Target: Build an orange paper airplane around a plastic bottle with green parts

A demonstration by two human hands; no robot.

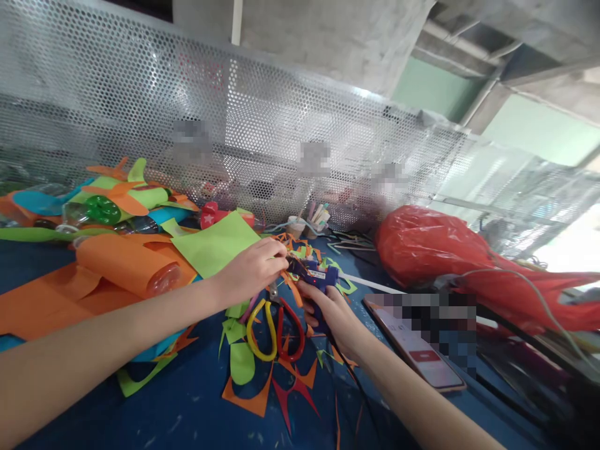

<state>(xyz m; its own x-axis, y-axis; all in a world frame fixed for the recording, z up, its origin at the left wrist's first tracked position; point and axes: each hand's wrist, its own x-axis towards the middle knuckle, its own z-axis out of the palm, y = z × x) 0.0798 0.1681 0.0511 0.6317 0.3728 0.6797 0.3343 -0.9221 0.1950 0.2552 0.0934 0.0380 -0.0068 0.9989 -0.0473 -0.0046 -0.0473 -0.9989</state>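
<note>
Wrapped round the handle of a blue glue gun [323, 275], my right hand [330, 309] holds it with the nozzle pointing left. A white glue stick [370, 283] sticks out of its back. My left hand [262, 265] is closed at the nozzle end, its fingertips pinched on something too small to make out. Just below lie scissors [262, 331] with yellow and red handles, their blades partly hidden under the left hand. Green paper [218, 244] lies behind my left wrist, and orange and green scraps [248, 397] surround the scissors.
Paper-wrapped bottles [122, 259] and orange sheets crowd the left. At right are a phone [415, 350], black cables and a red plastic bag [431, 244]. Cups of sticks [316, 222] stand at the back before a perforated metal screen [281, 119].
</note>
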